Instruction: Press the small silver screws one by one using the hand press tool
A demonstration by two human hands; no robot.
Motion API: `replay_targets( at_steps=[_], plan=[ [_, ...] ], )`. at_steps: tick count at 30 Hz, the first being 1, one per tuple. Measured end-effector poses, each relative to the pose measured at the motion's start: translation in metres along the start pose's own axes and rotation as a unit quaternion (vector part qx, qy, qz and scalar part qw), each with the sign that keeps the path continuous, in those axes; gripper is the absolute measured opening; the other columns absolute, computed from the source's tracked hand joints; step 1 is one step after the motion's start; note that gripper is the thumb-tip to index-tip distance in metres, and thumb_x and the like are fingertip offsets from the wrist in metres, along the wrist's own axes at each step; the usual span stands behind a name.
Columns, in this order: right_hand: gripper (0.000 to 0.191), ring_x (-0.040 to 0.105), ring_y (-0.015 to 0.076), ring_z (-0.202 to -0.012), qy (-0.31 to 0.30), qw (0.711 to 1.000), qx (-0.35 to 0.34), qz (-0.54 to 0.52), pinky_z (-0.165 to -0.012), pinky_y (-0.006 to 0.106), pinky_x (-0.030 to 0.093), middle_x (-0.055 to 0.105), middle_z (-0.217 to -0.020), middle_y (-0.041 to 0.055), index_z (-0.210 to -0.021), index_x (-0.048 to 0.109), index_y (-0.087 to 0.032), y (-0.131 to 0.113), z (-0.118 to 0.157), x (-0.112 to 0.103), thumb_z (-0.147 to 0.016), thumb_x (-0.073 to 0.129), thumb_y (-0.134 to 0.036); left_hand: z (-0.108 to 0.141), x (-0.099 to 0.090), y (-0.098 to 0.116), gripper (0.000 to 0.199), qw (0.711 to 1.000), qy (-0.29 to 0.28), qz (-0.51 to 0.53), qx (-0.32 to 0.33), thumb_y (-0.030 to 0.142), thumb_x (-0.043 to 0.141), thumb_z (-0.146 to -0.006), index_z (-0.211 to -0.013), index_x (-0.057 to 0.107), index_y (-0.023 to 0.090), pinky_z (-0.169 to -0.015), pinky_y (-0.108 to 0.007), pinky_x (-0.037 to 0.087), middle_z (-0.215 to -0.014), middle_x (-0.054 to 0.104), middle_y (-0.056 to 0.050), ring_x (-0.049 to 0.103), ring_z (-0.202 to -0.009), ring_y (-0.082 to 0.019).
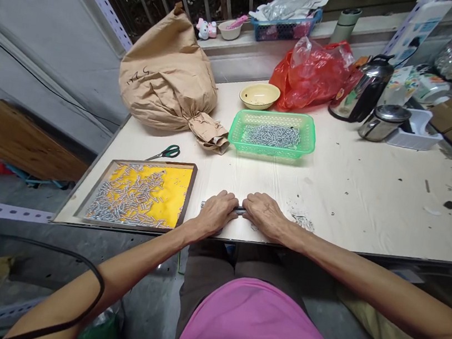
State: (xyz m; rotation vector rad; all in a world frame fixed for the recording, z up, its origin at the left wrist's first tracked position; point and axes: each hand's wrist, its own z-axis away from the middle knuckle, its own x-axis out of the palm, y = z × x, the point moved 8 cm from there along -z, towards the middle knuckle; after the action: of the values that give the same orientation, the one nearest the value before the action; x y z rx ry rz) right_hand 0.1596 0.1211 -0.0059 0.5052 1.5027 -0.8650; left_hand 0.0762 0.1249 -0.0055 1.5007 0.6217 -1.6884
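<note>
Both hands rest close together at the table's front edge, on a dark narrow bar that lies left to right. My left hand [216, 213] has its fingers wrapped over the bar's left part. Bent fingers of my right hand [265, 215] close on its right end. A short piece of the dark bar [239, 210] shows between the hands; the rest is covered. To the left, a shallow tray [191, 187] with a yellow bottom holds many small metal pieces [130, 195]. Beyond the hands, a green basket [270, 150] holds more small metal pieces [275, 135].
Green-handled scissors [171, 151] lie behind the tray. Farther back are a brown paper sack [167, 77], a yellow bowl [259, 95], a red plastic bag [309, 80], a kettle [363, 90] and a metal pot [382, 124]. Scraps dot the table's right side.
</note>
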Motion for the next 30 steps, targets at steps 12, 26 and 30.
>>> replay_targets(
  at_steps=[12,26,30],
  plan=[
    [0.02,0.052,0.0212,-0.092,0.034,0.999,0.018,-0.003,-0.076,0.032,0.032,0.063,-0.095,0.0087,-0.093,0.065,-0.016,0.039,-0.022,-0.001,-0.092,0.049,-0.027,0.048,0.025,0.057,0.041,0.979,0.166,0.115,0.032,0.034,0.046,-0.093,-0.13,0.044,0.016,-0.11,-0.049,0.031,-0.138,0.048,-0.014,0.036,-0.134,-0.026],
    [0.013,0.042,0.0217,-0.094,-0.033,0.957,-0.284,0.048,-0.07,0.033,0.029,0.058,-0.096,0.0079,-0.083,0.068,-0.021,-0.108,-0.047,0.006,-0.087,0.056,-0.024,0.056,0.047,0.063,0.047,0.971,0.158,0.18,0.017,0.042,0.05,-0.09,-0.127,0.051,0.014,-0.103,-0.044,0.039,-0.129,0.055,-0.015,0.048,-0.123,-0.03],
    [0.015,0.045,0.0211,-0.089,-0.037,0.944,-0.322,0.057,-0.069,0.034,0.031,0.058,-0.089,0.0076,-0.078,0.064,-0.018,-0.128,-0.051,0.019,-0.088,0.054,-0.019,0.058,0.057,0.065,0.052,0.973,0.143,0.178,0.03,0.043,0.046,-0.091,-0.133,0.046,0.012,-0.102,-0.042,0.04,-0.131,0.054,-0.015,0.049,-0.122,-0.029]
  ],
)
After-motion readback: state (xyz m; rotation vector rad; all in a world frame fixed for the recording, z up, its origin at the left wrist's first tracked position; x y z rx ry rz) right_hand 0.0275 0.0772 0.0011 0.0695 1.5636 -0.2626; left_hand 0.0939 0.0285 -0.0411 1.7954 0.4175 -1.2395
